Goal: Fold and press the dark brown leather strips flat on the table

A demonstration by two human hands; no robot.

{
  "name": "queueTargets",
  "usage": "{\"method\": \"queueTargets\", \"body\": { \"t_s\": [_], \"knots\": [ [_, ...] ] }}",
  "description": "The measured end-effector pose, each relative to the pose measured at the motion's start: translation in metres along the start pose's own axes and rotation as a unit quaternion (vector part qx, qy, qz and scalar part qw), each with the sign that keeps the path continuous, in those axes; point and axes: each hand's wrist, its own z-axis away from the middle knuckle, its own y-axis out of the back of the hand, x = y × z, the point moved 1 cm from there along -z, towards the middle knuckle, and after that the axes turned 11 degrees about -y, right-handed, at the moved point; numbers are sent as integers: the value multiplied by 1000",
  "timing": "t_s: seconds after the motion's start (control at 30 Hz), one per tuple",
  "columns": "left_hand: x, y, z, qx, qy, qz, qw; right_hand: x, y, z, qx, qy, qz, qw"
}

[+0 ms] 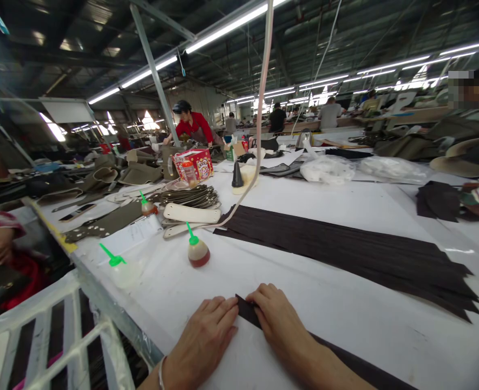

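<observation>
A long, narrow dark fabric strip [248, 313] lies on the white tabletop close to me, running off toward the lower right under my right forearm. My left hand [207, 338] is closed at the strip's end, fingers together on its tip. Just to the right, my right hand [277, 317] has its fingers curled on the strip's edge, the thumb partly hidden. Past both hands, a wide stack of similar dark strips [336, 249] is laid out, uneven at its right end. A squeeze bottle [198, 253] with green nozzle and reddish liquid stands beyond my left hand.
More green-nozzled bottles [128, 271] stand at left. White strap pieces [192, 213] lie beside a pile of olive straps [190, 196]. A pale hose [259, 108] hangs down to the table. A white slatted rack [77, 336] adjoins the left edge. A person in red [194, 125] works across.
</observation>
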Motion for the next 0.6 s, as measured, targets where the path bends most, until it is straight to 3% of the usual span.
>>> {"method": "queueTargets", "body": {
  "t_s": [0.6],
  "knots": [
    [-2,-3,2,2,-7,-21,1000,-4,1,9,19,62,30,997]
  ]
}}
